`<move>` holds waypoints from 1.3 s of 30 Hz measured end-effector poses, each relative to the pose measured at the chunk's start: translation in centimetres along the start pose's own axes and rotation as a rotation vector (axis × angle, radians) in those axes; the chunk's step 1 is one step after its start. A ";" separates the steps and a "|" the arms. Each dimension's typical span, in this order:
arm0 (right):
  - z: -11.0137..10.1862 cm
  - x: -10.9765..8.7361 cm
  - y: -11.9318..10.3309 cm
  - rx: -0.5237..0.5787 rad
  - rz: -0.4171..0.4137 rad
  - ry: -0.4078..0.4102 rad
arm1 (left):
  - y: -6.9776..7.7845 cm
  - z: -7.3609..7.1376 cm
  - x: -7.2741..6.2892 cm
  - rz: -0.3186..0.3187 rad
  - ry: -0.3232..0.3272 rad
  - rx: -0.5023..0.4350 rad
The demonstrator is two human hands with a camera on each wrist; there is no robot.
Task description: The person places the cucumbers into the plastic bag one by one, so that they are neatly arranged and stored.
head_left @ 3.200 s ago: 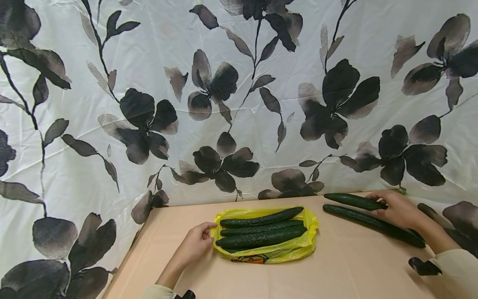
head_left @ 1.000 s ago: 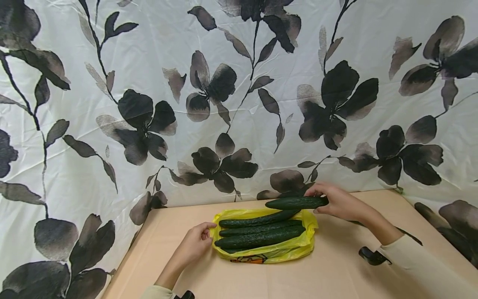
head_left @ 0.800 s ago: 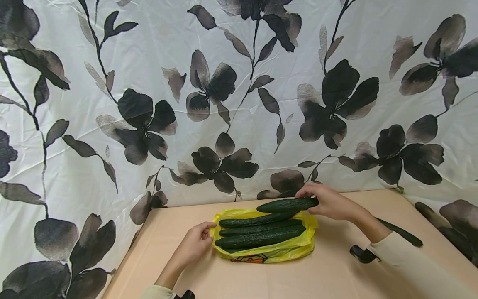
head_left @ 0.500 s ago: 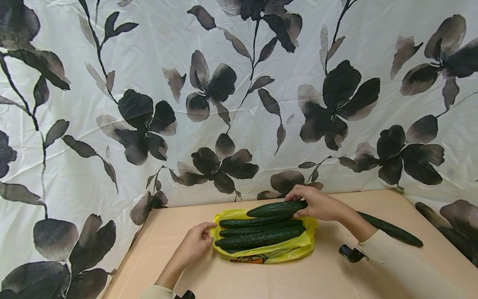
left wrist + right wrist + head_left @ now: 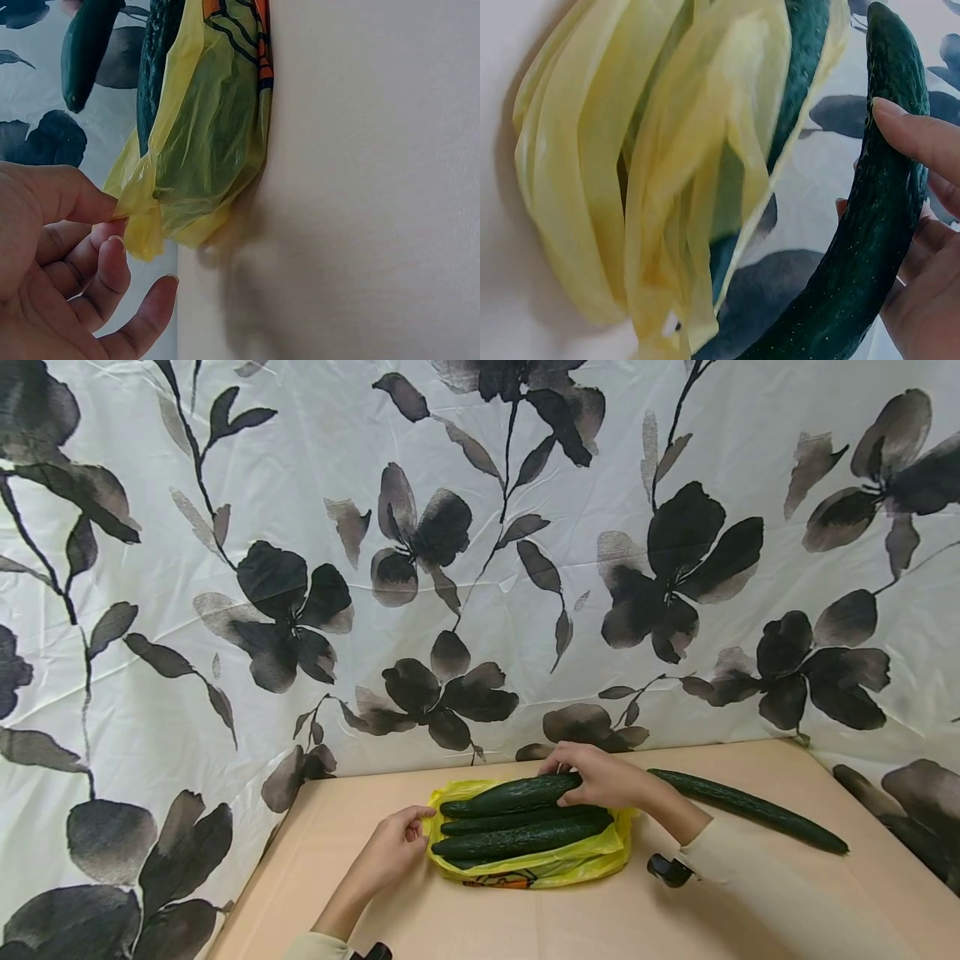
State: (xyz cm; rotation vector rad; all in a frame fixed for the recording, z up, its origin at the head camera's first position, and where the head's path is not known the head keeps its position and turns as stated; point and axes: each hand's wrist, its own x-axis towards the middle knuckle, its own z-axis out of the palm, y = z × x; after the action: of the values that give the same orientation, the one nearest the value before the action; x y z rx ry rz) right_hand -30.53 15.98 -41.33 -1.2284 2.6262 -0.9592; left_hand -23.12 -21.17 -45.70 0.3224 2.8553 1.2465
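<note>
A yellow plastic bag [image 5: 555, 875] lies on the table with its mouth spread, and several dark green cucumbers [image 5: 525, 837] rest side by side in it. At its left end my left hand [image 5: 393, 845] pinches the bag's edge between thumb and finger; the left wrist view shows this hand [image 5: 82, 262] with the other fingers loose. My right hand [image 5: 600, 781] grips one more cucumber [image 5: 517, 795], held over the back part of the bag. In the right wrist view, thumb and fingers wrap this cucumber [image 5: 870, 217], which is apart from the bag [image 5: 705, 150].
One cucumber [image 5: 750, 806] lies on the tan table [image 5: 465, 931] to the right, behind my right forearm. A white cloth with dark flowers [image 5: 480, 568] hangs along the table's back edge. Each wrist wears a black device, one seen at the right cuff [image 5: 670, 870].
My right hand took a cucumber from the table at right and carried it left, then lowered it over the bag. My left hand has stayed at the bag's left edge.
</note>
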 end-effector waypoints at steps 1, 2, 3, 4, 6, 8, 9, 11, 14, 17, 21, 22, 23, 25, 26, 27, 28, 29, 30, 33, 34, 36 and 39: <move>0.2 0.2 0.0 0.003 -0.001 -0.007 | 0.0 0.0 0.0 0.000 -0.001 0.000; 0.5 0.4 -0.1 0.001 0.000 -0.013 | 0.0 0.0 0.0 0.001 -0.002 0.000; 0.7 0.5 -0.1 0.001 -0.003 -0.018 | -0.1 0.0 0.0 0.002 -0.004 0.000; 1.0 0.7 -0.1 -0.004 -0.006 -0.022 | -0.1 -0.1 0.0 0.002 -0.005 0.000; 1.4 1.0 -0.3 -0.007 -0.012 -0.027 | -0.1 -0.1 0.0 0.003 -0.008 -0.004; 1.8 1.3 -0.5 -0.009 -0.010 -0.026 | -0.2 -0.1 0.0 0.008 -0.009 -0.004; 1.9 1.5 -0.6 -0.006 -0.007 -0.026 | -0.2 -0.1 0.0 0.010 -0.009 -0.003; 2.3 1.7 -0.9 -0.005 0.003 -0.029 | -0.2 -0.1 0.0 0.013 -0.009 -0.002; 2.8 2.0 -1.2 -0.018 0.019 -0.040 | -0.3 -0.2 0.0 0.013 -0.013 -0.002; 3.4 2.3 -1.5 -0.041 0.024 -0.054 | -0.3 -0.2 -0.1 0.012 -0.017 -0.004; 4.1 2.8 -1.9 -0.063 0.032 -0.070 | -0.3 -0.3 -0.2 0.015 -0.016 -0.002; 4.3 2.9 -2.0 -0.066 0.035 -0.072 | -0.3 -0.3 -0.2 0.017 -0.015 0.000; 4.4 3.0 -2.1 -0.070 0.039 -0.075 | -0.3 -0.4 -0.2 0.020 -0.014 0.004; 4.7 3.3 -2.4 -0.082 0.045 -0.075 | -0.3 -0.4 -0.2 0.024 -0.014 0.006; 4.8 3.4 -2.5 -0.082 0.049 -0.076 | -0.3 -0.5 -0.2 0.025 -0.015 0.008; 4.9 3.5 -2.6 -0.079 0.050 -0.074 | -0.3 -0.5 -0.2 0.027 -0.016 0.009; 5.0 3.7 -2.7 -0.075 0.048 -0.073 | -0.3 -0.5 -0.3 0.028 -0.017 0.008; 5.0 3.8 -2.8 -0.072 0.047 -0.073 | -0.3 -0.6 -0.3 0.029 -0.018 0.008; 5.1 3.8 -2.9 -0.067 0.047 -0.073 | -0.3 -0.6 -0.3 0.029 -0.019 0.006; 5.2 3.9 -3.2 -0.056 0.053 -0.073 | -0.3 -0.6 -0.4 0.033 -0.020 0.005; 5.3 3.9 -3.3 -0.054 0.057 -0.075 | -0.3 -0.7 -0.4 0.033 -0.020 0.005; 5.3 3.9 -3.5 -0.052 0.068 -0.079 | -0.3 -0.7 -0.5 0.032 -0.022 0.006; 5.4 3.9 -3.6 -0.039 0.069 -0.084 | -0.3 -0.7 -0.5 0.030 -0.029 0.001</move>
State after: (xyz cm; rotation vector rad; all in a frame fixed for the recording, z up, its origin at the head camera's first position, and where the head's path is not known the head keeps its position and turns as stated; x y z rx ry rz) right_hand -29.00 8.70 -42.83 -1.1512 2.6151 -0.8302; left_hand -22.72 -21.97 -45.49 0.3807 2.8380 1.2344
